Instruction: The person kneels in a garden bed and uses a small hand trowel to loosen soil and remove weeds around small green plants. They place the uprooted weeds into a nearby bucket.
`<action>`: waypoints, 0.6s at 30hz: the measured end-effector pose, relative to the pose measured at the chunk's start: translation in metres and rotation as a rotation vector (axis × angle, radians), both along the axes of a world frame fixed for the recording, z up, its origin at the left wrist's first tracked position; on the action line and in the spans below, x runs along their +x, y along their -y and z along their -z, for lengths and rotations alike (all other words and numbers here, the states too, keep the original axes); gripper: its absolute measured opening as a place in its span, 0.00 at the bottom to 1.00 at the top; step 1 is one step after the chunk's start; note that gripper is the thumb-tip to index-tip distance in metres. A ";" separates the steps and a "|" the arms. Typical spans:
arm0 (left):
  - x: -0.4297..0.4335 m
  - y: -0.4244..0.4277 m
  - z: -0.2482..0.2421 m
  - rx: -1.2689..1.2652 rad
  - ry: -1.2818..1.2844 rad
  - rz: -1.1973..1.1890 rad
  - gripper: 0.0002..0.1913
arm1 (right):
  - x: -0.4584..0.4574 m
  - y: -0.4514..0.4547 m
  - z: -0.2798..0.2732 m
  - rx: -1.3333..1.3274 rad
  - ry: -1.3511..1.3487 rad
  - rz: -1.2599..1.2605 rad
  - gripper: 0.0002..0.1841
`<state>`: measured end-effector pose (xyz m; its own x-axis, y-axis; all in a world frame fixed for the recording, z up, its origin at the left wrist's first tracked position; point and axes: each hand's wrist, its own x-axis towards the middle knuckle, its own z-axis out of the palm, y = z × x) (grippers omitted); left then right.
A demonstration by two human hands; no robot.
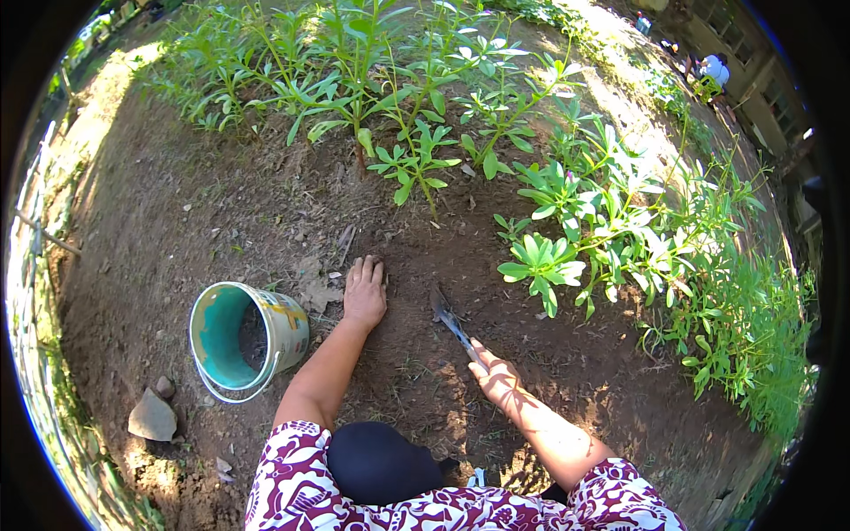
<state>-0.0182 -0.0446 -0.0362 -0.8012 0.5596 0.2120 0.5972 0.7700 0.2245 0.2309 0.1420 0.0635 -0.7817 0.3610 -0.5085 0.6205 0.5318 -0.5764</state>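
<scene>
My left hand [364,292] rests palm down on the brown soil [405,345], its fingertips at a slightly darker patch of earth. Nothing shows in its grasp, though the palm is hidden. In my right hand [497,377] is the handle of a hand trowel [454,324]. The trowel's dark, soiled blade points up and left and meets the ground to the right of my left hand. Left of my left forearm, a plastic bucket [292,324] lies tipped with its turquoise inside facing me. Some dark matter shows at its bottom.
Leafy green plants [541,265] grow ahead and along the right. Two stones [153,417] lie beyond the bucket, at lower left. A stick fence [33,318] borders the far left. At upper right a person [714,70] is near a building [750,60].
</scene>
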 end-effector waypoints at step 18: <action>0.036 0.051 -0.025 0.092 -0.008 -0.029 0.18 | -0.007 0.013 -0.053 -0.124 -0.142 -0.166 0.26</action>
<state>0.0182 -0.0954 -0.0112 -0.8149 0.5140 0.2677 0.5769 0.7634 0.2904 0.2236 0.1288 0.1161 -0.8919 0.1635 -0.4215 0.4386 0.5396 -0.7187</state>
